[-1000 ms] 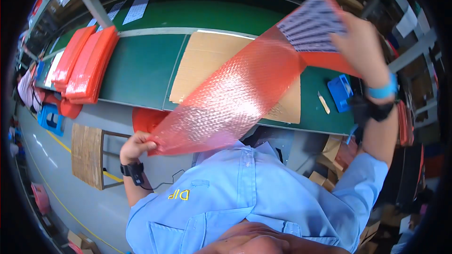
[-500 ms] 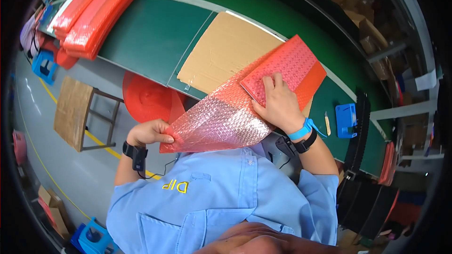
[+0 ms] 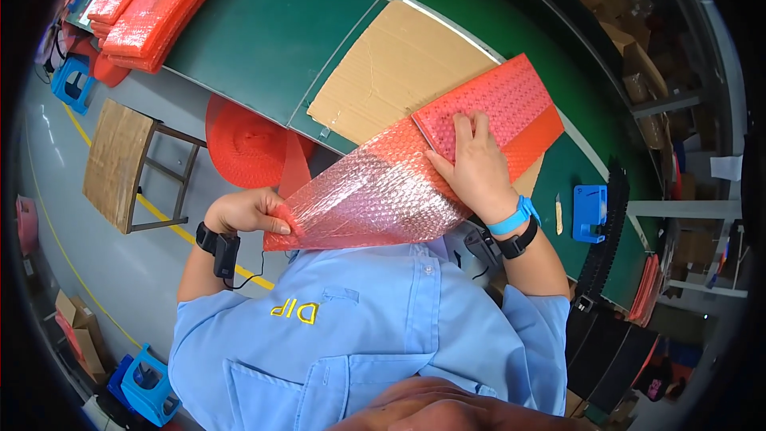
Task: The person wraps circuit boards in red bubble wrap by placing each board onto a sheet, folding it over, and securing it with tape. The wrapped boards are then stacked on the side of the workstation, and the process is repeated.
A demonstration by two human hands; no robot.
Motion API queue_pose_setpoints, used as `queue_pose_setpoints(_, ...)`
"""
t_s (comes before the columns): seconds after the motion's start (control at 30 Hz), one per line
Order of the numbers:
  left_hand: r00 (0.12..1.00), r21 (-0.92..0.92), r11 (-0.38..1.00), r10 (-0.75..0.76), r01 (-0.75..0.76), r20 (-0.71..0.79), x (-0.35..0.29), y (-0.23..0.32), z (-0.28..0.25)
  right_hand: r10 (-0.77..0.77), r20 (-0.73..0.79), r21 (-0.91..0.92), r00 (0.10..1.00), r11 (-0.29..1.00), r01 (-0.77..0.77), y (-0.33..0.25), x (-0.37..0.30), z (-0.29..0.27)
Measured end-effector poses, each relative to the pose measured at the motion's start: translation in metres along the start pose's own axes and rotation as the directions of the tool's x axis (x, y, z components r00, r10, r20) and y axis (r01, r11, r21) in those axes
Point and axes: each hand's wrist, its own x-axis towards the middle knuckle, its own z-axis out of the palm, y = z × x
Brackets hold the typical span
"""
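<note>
A long sheet of red bubble wrap (image 3: pixel 375 191) stretches slantwise in front of my body. Its near left end is pinched between the thumb and fingers of my left hand (image 3: pixel 246 214). At the right the wrap runs into a flat, folded red bubble-wrap bundle (image 3: pixel 511 100) lying on the worktable. My right hand (image 3: pixel 479 164) rests on that bundle, fingers laid over its top and thumb spread near its left edge. Under the bundle is a brown cardboard sheet (image 3: pixel 375 64). Beside the table's front edge stands a big red roll of bubble wrap (image 3: pixel 247 144), with a strip hanging from it.
The green worktable (image 3: pixel 263 40) carries a stack of red bubble-wrap sheets (image 3: pixel 163 20) at the far left. A utility knife (image 3: pixel 558 215) and a blue plastic holder (image 3: pixel 589 211) lie at the right. A wooden stool (image 3: pixel 120 156) and blue stools (image 3: pixel 152 387) stand on the floor.
My left hand has shifted slightly up and left with the end of the wrap, which looks a little tauter. My right hand stays on the bundle; the whole view has tilted slightly.
</note>
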Motion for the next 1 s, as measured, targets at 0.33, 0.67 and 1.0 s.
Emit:
queue_pose_setpoints(0.33, 0.988, 0.192, 0.97, -0.135, 0.147, -0.076, 0.021, 0.027, 0.009, 0.053, -0.024, 0.033, 0.998, 0.998, -0.052, 0.027, 0.007, -0.014)
queue_pose_setpoints(0.67, 0.692, 0.737, 0.667, 0.481, 0.109, -0.538, 0.105, 0.24, -0.045, -0.119, -0.167, 0.208, 0.979, 0.966, 0.153, 0.105, 0.011, -0.028)
queue_pose_setpoints(1.0, 0.055, 0.311, 0.562, 0.426, 0.766, -0.903, 0.338, 0.327, -0.225, -0.113, -0.276, 0.241, 0.955, 0.953, 0.182, 0.123, 0.011, -0.046)
